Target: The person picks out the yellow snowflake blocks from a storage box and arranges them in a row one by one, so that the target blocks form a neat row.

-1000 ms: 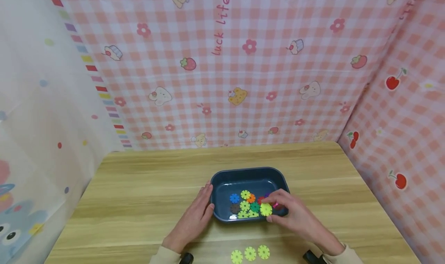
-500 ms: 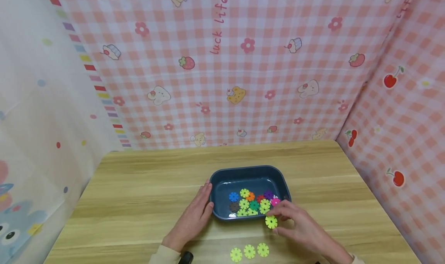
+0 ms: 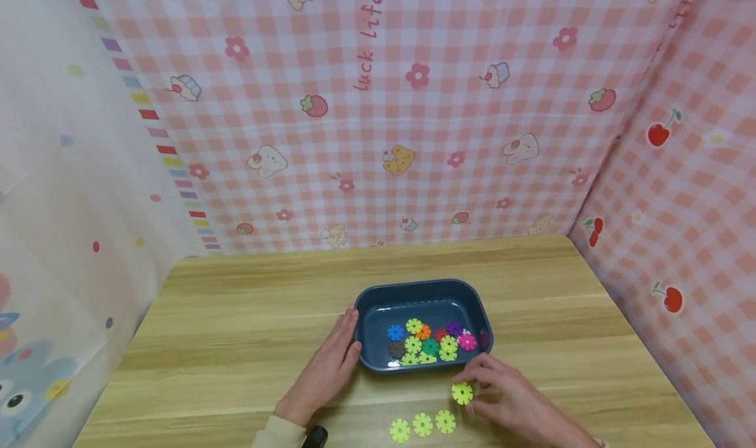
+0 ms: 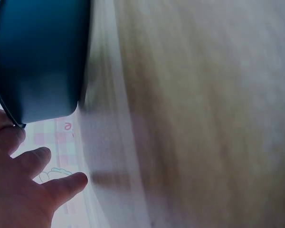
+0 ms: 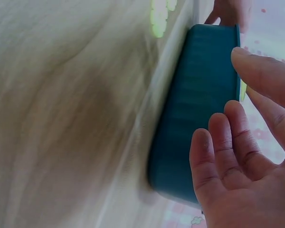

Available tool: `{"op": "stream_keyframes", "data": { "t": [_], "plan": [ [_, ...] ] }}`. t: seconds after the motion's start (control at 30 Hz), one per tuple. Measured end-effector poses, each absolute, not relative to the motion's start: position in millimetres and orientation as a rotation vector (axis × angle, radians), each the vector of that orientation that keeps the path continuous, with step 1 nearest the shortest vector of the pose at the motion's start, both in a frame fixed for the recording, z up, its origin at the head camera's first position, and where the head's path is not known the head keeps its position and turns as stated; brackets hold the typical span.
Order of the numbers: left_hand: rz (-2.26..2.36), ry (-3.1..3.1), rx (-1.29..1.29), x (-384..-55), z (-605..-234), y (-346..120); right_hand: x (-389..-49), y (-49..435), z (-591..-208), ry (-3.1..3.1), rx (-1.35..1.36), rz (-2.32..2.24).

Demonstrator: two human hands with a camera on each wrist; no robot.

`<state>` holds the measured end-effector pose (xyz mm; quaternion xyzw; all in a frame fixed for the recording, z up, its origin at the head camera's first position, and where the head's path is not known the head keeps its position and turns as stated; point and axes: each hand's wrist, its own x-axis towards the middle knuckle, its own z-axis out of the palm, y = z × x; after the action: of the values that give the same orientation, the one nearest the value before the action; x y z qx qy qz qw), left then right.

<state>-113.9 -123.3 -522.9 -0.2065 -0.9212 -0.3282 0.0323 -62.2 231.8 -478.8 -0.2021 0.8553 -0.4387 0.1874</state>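
Note:
In the head view, my right hand pinches a yellow-green notched plastic disc between thumb and index finger, just in front of the tray. The right wrist view shows only a sliver of that disc; the other fingers are loosely bent. My left hand lies against the left wall of a dark blue tray, fingers fairly straight. Inside the tray are several notched discs, among them a blue one, a green one and a pink one. In front, three yellow-green discs lie in a row.
The tray and discs are on a wood-grain table. A pink checked cloth hangs behind the table, with another patterned cloth on the right and a pale one on the left.
My right hand has carried the yellow-green disc out of the tray, over its front rim and toward the row of discs. The left hand has stayed at the tray's side.

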Motion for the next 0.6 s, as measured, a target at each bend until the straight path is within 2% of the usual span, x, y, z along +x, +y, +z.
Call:
{"op": "stream_keyframes", "data": {
  "t": [0.6],
  "plan": [
    [-1.018,-2.855,-0.633,-114,-522,-124,-59,237,-501,2.322,-0.558,-1.167]
  ]
}}
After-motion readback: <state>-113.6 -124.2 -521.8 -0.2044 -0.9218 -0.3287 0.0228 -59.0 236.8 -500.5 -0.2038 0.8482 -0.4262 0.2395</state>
